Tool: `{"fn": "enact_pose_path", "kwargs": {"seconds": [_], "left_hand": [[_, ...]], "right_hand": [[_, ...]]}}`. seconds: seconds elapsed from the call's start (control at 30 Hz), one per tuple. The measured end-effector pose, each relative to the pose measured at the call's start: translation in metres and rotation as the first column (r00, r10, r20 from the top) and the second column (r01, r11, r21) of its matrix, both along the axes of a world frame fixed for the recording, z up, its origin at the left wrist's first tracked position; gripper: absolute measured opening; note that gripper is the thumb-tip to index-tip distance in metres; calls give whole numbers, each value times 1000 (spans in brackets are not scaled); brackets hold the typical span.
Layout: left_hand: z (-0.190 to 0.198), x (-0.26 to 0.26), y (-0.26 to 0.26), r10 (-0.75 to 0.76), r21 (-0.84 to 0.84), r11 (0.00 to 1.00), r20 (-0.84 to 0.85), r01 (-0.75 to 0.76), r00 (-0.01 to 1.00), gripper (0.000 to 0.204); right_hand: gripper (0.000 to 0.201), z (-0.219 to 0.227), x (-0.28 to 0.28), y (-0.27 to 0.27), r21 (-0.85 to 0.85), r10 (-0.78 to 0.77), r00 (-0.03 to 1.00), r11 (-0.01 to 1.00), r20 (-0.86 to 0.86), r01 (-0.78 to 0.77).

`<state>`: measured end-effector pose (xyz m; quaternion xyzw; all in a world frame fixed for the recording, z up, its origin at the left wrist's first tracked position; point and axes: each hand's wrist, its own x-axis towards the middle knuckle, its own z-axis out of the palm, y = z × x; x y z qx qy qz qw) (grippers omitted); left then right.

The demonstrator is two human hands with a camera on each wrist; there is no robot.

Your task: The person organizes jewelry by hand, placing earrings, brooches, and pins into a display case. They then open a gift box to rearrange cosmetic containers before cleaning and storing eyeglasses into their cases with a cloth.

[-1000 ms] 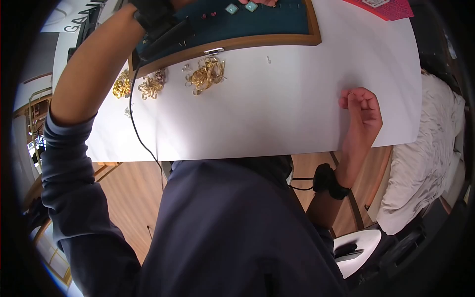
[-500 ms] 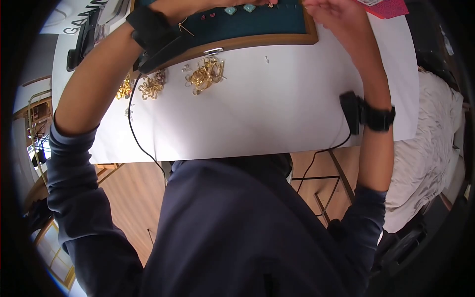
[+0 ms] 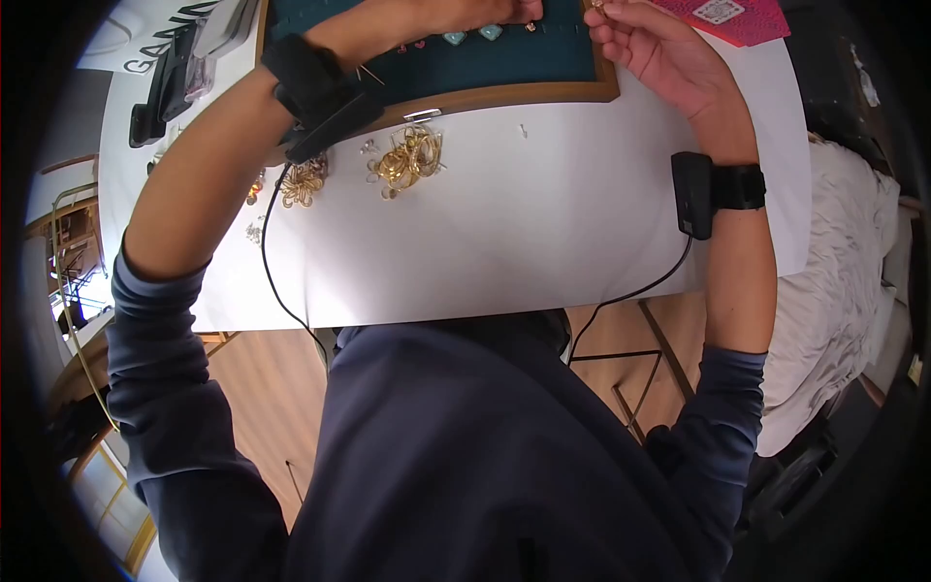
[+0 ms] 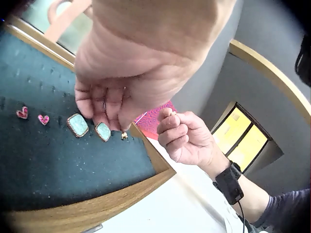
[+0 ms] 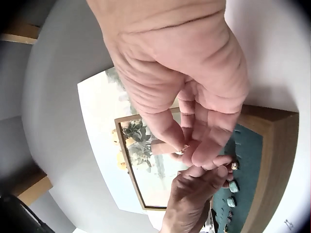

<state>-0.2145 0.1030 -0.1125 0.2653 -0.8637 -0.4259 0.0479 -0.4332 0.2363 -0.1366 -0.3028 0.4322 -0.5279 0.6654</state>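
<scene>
My left hand (image 3: 475, 12) is at the teal-lined box (image 3: 514, 93), fingers bent and fingertips at the lining beside a small gold earring (image 4: 124, 136). Whether anything lies beneath those fingertips is hidden. Two square turquoise earrings (image 4: 77, 125) and two pink heart earrings (image 4: 43, 120) sit in a row along the lining. My right hand (image 3: 669, 60), just beyond the box's right side, pinches a small gold earring (image 5: 182, 149) between thumb and finger. In the right wrist view the left hand (image 5: 192, 196) is right below the right fingertips.
Piles of gold jewellery (image 3: 407, 162) lie on the white table (image 3: 465, 252) in front of the box, with a small silvery piece (image 3: 523, 130) to their right. Pink patterned card (image 3: 752, 21) is at the back right. Black cables hang from both wrist cameras over the table's front edge.
My right hand has risen from the table's right side to the box's right corner, and the earring shows in its fingers. The left hand has stayed at the lining, its forearm shifting slightly.
</scene>
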Motion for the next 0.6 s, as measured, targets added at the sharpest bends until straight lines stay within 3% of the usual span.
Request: {"fn": "enact_pose_path", "kwargs": {"seconds": [0.13,0.33,0.37,0.47,0.53,0.57,0.6], "left_hand": [[13,-3,8,89,12,996,103,-91,991,12],[-5,-2,4,1,-89,996,-68,-7,998,13],[-2,-3,6,35,-66,997,-22,-37,999,12],[4,-9,8,107,-39,994,88,-104,990,9],[3,-10,7,125,-63,991,115,-118,985,6],[3,-9,7,83,-53,996,95,-78,992,5],[3,-7,6,40,-45,998,74,-37,996,5]], "right_hand": [[15,7,8,-1,-31,-34,994,999,-101,31],[14,-1,21,-14,-264,-265,888,949,-377,171],[14,-1,23,-15,-313,-312,865,930,-393,193],[11,-7,19,-20,-297,-257,839,947,-480,120],[10,-8,13,-16,-171,-87,976,984,-198,53],[9,-8,11,-14,-117,-8,999,993,-39,4],[9,-8,10,-13,-90,-5,1000,996,-14,3]]}}
